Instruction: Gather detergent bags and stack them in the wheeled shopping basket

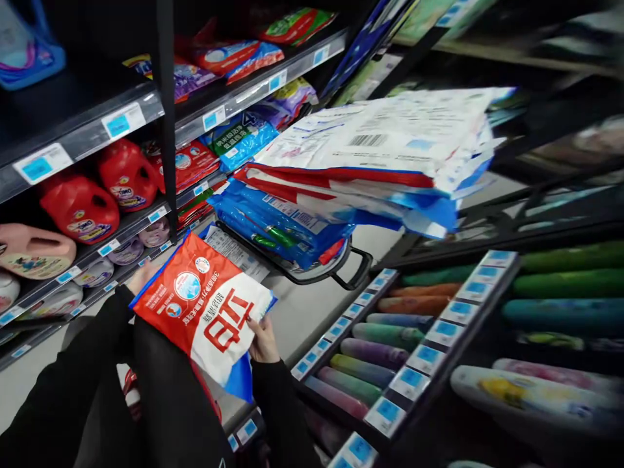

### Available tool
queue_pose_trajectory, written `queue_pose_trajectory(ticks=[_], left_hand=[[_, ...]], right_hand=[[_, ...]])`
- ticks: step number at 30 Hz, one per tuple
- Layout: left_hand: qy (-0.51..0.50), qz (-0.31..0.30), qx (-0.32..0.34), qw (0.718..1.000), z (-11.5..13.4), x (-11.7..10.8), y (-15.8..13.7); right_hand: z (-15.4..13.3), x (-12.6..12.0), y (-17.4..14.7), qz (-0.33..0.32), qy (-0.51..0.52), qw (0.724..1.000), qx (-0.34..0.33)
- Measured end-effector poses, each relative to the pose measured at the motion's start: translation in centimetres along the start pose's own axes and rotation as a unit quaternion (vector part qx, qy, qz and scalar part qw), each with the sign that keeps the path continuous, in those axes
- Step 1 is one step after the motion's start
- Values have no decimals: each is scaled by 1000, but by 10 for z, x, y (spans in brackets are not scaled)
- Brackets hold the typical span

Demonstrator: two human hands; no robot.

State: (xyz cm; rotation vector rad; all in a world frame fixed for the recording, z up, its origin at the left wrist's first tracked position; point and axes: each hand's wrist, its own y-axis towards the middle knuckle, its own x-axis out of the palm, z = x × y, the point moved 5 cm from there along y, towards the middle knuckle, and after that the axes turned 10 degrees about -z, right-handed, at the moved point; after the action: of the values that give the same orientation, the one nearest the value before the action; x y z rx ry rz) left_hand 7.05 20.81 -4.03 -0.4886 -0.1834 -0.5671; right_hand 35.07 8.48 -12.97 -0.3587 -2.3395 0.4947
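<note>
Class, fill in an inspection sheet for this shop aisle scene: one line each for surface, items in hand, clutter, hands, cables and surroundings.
Surface: pale grey aisle floor between the racks.
Items in hand: one red, white and blue detergent bag, held tilted by both hands.
Clutter: pile of similar bags stacked on a black basket ahead.
Hands: left hand behind the bag's upper left edge, mostly hidden; right hand grips its right edge; both sleeves black.
Cables: nothing seen.
Surroundings: left shelves with red detergent bottles and blue price tags; right rack of coloured rolled goods.
</note>
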Motion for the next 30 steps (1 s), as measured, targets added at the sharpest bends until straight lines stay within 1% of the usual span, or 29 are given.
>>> queue_pose_trajectory(ticks=[2, 4, 7, 9, 11, 12, 15, 17, 18, 20, 22, 25, 26, 28, 30], left_hand=[[-1, -51, -61, 997, -18, -8, 52], [4, -81, -97, 992, -39, -16, 106], [15, -78, -89, 993, -70, -30, 184], [22, -71, -81, 994, -91, -39, 228], [24, -63, -75, 995, -110, -48, 263], [23, -60, -72, 995, -119, -52, 275], [14, -61, -69, 996, -140, -62, 296], [11, -64, -68, 996, -148, -65, 300], [12, -66, -66, 996, -150, -65, 300], [18, -66, -58, 996, -151, -64, 301], [24, -60, -45, 997, -150, -61, 301], [41, -41, -36, 998, -151, -58, 301], [53, -30, -37, 997, -152, -58, 301], [89, 6, -45, 995, -154, -61, 301], [140, 57, -55, 987, -153, -67, 299]], right_hand=[[5, -26, 37, 31, -19, 999, 5], [12, -49, 75, 61, -38, 997, 6], [17, -80, 129, 122, -63, 991, -8], [17, -101, 157, 185, -82, 979, -14], [15, -120, 173, 247, -115, 962, -13], [13, -129, 177, 273, -140, 952, -14], [10, -154, 175, 338, -238, 910, -24], [11, -168, 169, 371, -284, 884, -25], [13, -174, 166, 380, -292, 877, -23], [17, -182, 165, 387, -284, 877, -26], [19, -185, 166, 395, -283, 873, -44], [17, -182, 170, 395, -337, 851, -84], [16, -181, 171, 390, -355, 844, -94], [17, -180, 173, 379, -372, 842, -98], [19, -184, 176, 382, -362, 847, -75]])
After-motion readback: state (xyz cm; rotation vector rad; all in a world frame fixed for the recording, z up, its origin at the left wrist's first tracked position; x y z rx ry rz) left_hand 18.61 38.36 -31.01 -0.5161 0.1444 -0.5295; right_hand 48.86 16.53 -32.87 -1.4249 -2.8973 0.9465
